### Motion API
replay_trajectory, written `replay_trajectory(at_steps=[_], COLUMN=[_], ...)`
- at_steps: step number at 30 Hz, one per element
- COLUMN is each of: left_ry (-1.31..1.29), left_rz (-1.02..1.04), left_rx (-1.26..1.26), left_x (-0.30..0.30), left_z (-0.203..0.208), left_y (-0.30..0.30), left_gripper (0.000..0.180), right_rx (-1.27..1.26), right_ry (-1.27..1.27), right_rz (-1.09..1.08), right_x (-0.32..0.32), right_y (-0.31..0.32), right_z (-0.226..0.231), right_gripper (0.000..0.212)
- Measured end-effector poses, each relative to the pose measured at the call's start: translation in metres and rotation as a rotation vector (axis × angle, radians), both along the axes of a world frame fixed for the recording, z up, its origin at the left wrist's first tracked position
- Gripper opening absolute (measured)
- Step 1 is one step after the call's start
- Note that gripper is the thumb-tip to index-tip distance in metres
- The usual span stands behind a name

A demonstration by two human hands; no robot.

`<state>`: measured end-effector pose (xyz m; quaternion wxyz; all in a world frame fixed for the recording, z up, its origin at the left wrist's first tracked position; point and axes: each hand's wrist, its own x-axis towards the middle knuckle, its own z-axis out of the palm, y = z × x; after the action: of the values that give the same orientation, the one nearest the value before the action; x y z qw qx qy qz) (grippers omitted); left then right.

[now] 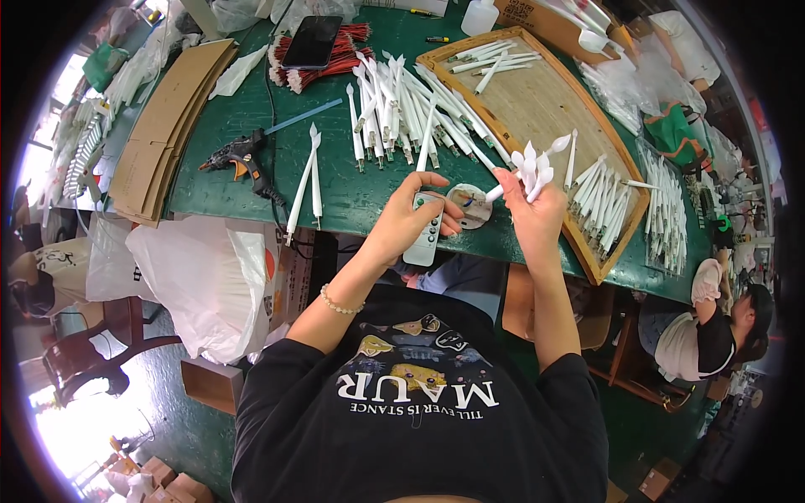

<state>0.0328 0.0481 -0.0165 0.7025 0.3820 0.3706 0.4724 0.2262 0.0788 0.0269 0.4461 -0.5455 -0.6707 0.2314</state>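
My left hand (409, 220) is closed around a small white remote control (422, 241) with dark buttons, at the table's near edge. One white candle (426, 138) with a flame-shaped tip extends beyond its fingers; whether the hand grips it too is unclear. My right hand (537, 211) is wrapped around a bunch of slim white flame-tipped candles (533, 164), tips upward and away from me. Between the hands sits a round whitish disc (475, 215) with dark marks. Two more candles (305, 180) lie left of my left hand, and a large pile (394, 105) lies beyond it.
A wooden-framed tray (537, 94) holding candles stands at right. Bagged candles (667, 214) lie past it. A glue gun (243, 161), stacked cardboard (172, 126), red wire bundles (348, 57) and a black phone (312, 42) occupy the green table's left and back. Another person (708, 331) is at right.
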Motion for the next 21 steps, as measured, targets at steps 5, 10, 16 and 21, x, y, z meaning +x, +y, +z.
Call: replay_trajectory(at_steps=[5, 10, 16, 21], left_ry=[0.011, 0.000, 0.003, -0.003], left_rz=[0.001, -0.002, -0.008, -0.005], left_rx=[0.002, -0.006, -0.002, 0.000], left_x=[0.000, -0.001, -0.001, 0.000], left_z=[0.001, 0.002, 0.000, 0.000], left_y=[0.000, 0.000, 0.001, 0.001], left_gripper=[0.031, 0.031, 0.032, 0.033], right_rx=[-0.009, 0.047, 0.123, 0.190], right_ry=[-0.009, 0.039, 0.035, -0.012], right_rz=[0.020, -0.004, -0.005, 0.032], right_x=[-0.004, -0.008, -0.015, -0.016], right_y=[0.002, 0.004, 0.005, 0.006], right_z=[-0.004, -0.006, -0.007, -0.006], right_gripper=[0.029, 0.030, 0.026, 0.024])
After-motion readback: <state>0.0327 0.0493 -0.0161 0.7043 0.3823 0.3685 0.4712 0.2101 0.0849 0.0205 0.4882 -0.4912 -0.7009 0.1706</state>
